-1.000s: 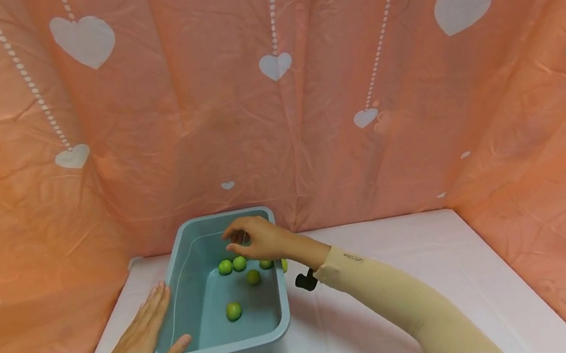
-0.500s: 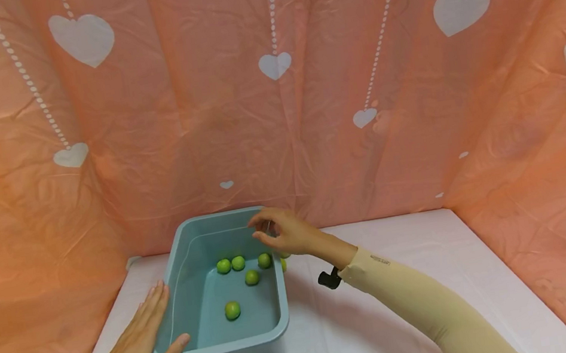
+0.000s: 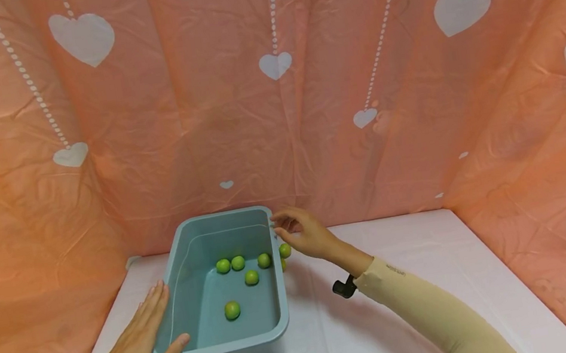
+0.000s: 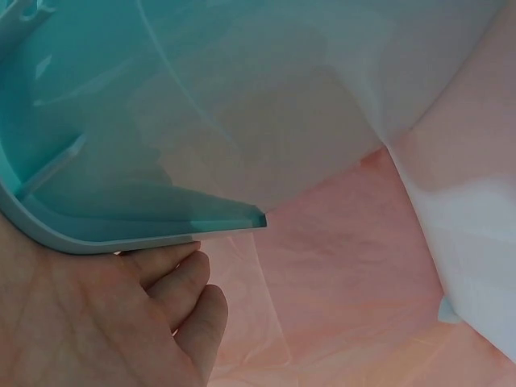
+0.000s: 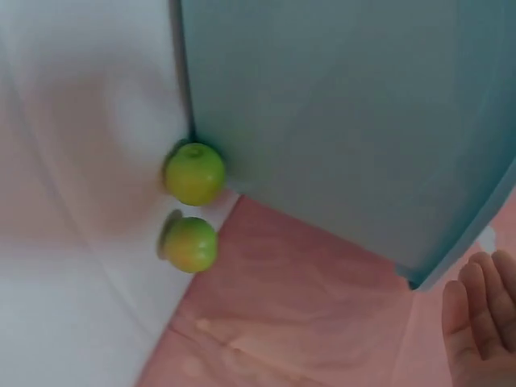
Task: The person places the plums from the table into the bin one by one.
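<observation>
A blue-grey plastic tub (image 3: 281, 297) stands on the white table, with several small green apples (image 3: 232, 310) lying loose on its floor. My left hand (image 3: 136, 348) rests against the tub's left rim, fingers extended; in the left wrist view they lie along the outside of the tub wall. My right hand (image 3: 310, 236) is just beyond the right rim near the far corner, its fingers loosely bent and nothing in them. Two more green apples sit on the table outside the tub's right wall; the right wrist view shows the nearer apple (image 5: 194, 174) and another apple (image 5: 191, 244).
Orange-pink cloth (image 3: 331, 133) with white hearts hangs behind and on both sides. White cloth covers the table (image 3: 389, 234), which extends to the right of the tub. A small black device (image 3: 344, 287) is strapped under my right wrist.
My right hand has moved right, from above the tub's inside to outside its right rim, uncovering an apple there. My left hand and the tub have stayed in place.
</observation>
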The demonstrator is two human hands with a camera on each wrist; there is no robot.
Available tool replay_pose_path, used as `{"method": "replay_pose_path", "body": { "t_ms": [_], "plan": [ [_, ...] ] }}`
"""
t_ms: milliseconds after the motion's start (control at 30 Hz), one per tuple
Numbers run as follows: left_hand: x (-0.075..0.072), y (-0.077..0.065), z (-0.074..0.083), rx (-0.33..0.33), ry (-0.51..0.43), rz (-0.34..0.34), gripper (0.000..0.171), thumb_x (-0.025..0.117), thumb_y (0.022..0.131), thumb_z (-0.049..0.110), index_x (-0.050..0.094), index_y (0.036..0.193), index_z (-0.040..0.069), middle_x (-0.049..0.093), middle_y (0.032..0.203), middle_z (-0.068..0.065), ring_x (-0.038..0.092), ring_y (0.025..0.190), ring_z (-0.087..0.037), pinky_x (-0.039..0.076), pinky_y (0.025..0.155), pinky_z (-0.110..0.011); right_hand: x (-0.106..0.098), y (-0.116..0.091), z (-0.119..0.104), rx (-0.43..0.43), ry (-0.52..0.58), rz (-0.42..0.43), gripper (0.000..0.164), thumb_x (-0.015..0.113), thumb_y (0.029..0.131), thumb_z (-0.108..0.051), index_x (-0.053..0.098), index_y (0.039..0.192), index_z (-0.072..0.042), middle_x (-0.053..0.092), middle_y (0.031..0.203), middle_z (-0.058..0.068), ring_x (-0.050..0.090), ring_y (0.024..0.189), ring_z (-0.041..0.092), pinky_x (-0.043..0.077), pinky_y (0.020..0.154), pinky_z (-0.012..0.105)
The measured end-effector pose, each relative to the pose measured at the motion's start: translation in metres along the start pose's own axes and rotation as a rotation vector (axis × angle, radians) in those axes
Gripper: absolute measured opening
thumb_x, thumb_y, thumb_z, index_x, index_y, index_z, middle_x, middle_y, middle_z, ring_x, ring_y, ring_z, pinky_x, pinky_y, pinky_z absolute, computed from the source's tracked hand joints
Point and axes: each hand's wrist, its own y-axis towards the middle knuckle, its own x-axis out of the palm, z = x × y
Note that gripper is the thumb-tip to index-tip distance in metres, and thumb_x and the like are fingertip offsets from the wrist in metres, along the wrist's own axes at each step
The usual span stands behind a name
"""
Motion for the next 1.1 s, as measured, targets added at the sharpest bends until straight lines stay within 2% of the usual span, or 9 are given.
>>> {"method": "replay_pose_path", "body": {
  "t_ms": [100, 267, 500, 600, 667, 900, 1100],
  "plan": [
    [-0.001, 0.000, 0.000, -0.003, -0.001, -0.006, 0.094, 0.077, 0.100, 0.042, 0.028, 0.168, -0.001, 0.023, 0.177, -0.016, -0.001, 0.162, -0.003, -0.006, 0.118, -0.007, 0.002, -0.005, 0.009, 0.027, -0.005, 0.035, 0.028, 0.074, 0.102, -0.007, 0.070, 0.127, 0.004, 0.071, 0.110, 0.011, 0.067, 0.096, 0.022, 0.060, 0.085, 0.033],
    [-0.001, 0.000, 0.001, -0.002, -0.002, -0.002, 0.094, 0.077, 0.099, 0.042, 0.028, 0.168, 0.000, 0.023, 0.177, -0.016, 0.000, 0.163, -0.003, -0.006, 0.118, -0.006, 0.008, -0.014, 0.023, 0.024, -0.020, 0.064, 0.028, 0.075, 0.100, -0.004, 0.069, 0.125, 0.006, 0.073, 0.109, 0.014, 0.069, 0.094, 0.026, 0.061, 0.084, 0.042],
    [0.000, 0.001, 0.001, -0.010, 0.000, -0.016, 0.095, 0.076, 0.100, 0.043, 0.027, 0.169, 0.000, 0.022, 0.177, -0.015, 0.002, 0.164, -0.007, -0.006, 0.117, -0.006, 0.019, -0.025, 0.040, 0.052, -0.042, -0.004, 0.029, 0.073, 0.097, 0.001, 0.069, 0.124, 0.009, 0.072, 0.107, 0.022, 0.069, 0.095, 0.035, 0.060, 0.083, 0.057],
    [0.000, 0.002, 0.001, -0.017, -0.001, -0.028, 0.095, 0.075, 0.100, 0.044, 0.027, 0.169, 0.001, 0.022, 0.177, -0.015, 0.002, 0.164, -0.008, -0.007, 0.116, -0.005, 0.025, -0.031, 0.049, 0.069, -0.055, -0.039, 0.030, 0.073, 0.096, 0.000, 0.069, 0.124, 0.010, 0.071, 0.109, 0.026, 0.068, 0.096, 0.038, 0.059, 0.084, 0.059],
    [0.000, 0.002, 0.001, -0.016, 0.002, -0.027, 0.095, 0.075, 0.100, 0.044, 0.027, 0.169, 0.001, 0.022, 0.177, -0.015, 0.002, 0.164, -0.009, -0.007, 0.116, -0.005, 0.029, -0.034, 0.053, 0.089, -0.071, -0.055, 0.031, 0.074, 0.095, -0.002, 0.068, 0.123, 0.010, 0.071, 0.109, 0.026, 0.068, 0.096, 0.038, 0.059, 0.084, 0.057],
    [-0.001, 0.000, 0.001, -0.009, 0.006, -0.012, 0.095, 0.076, 0.100, 0.043, 0.028, 0.169, 0.000, 0.023, 0.177, -0.016, 0.002, 0.164, -0.008, -0.007, 0.117, -0.006, 0.041, -0.042, 0.064, 0.173, -0.054, -0.116, 0.027, 0.077, 0.095, -0.003, 0.069, 0.117, 0.010, 0.071, 0.106, 0.022, 0.066, 0.095, 0.031, 0.056, 0.080, 0.030],
    [0.000, 0.000, 0.001, -0.001, 0.007, 0.000, 0.095, 0.077, 0.099, 0.042, 0.029, 0.168, 0.000, 0.024, 0.177, -0.016, 0.003, 0.163, -0.007, -0.006, 0.118, -0.006, 0.047, -0.045, 0.070, 0.186, -0.100, -0.164, 0.028, 0.080, 0.096, -0.008, 0.070, 0.115, 0.010, 0.070, 0.102, 0.017, 0.064, 0.093, 0.026, 0.054, 0.080, 0.028]
  ]
}}
